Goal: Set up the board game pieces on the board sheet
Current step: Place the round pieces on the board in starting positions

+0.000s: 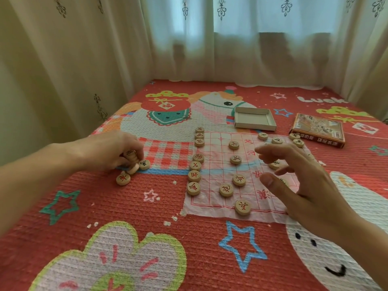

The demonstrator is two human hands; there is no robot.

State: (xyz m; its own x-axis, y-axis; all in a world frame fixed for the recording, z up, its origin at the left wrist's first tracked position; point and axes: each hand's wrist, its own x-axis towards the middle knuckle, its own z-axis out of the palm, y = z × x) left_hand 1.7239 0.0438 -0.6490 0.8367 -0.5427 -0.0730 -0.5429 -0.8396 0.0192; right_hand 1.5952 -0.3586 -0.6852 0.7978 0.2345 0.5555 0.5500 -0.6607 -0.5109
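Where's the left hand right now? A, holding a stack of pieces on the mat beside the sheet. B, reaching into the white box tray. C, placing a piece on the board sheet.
A: the left hand grips a stack of pieces on the mat, left of the board sheet.

On the red blanket [210, 238], the white word "Luck" [321, 99] is read at 1 o'clock from the board sheet [218, 208]; whatever follows the k cannot be told. Red characters are printed along the sheet's middle band: 楚 and 河 at 12 o'clock from its centre, and two more at 5 o'clock, upside down and hard to make out. One red character is borne by each of the pieces [243, 206]; 兵 is read on the piece at 6 o'clock. A row of characters is printed on the box lid [317, 133] at 2 o'clock, too blurred to read.
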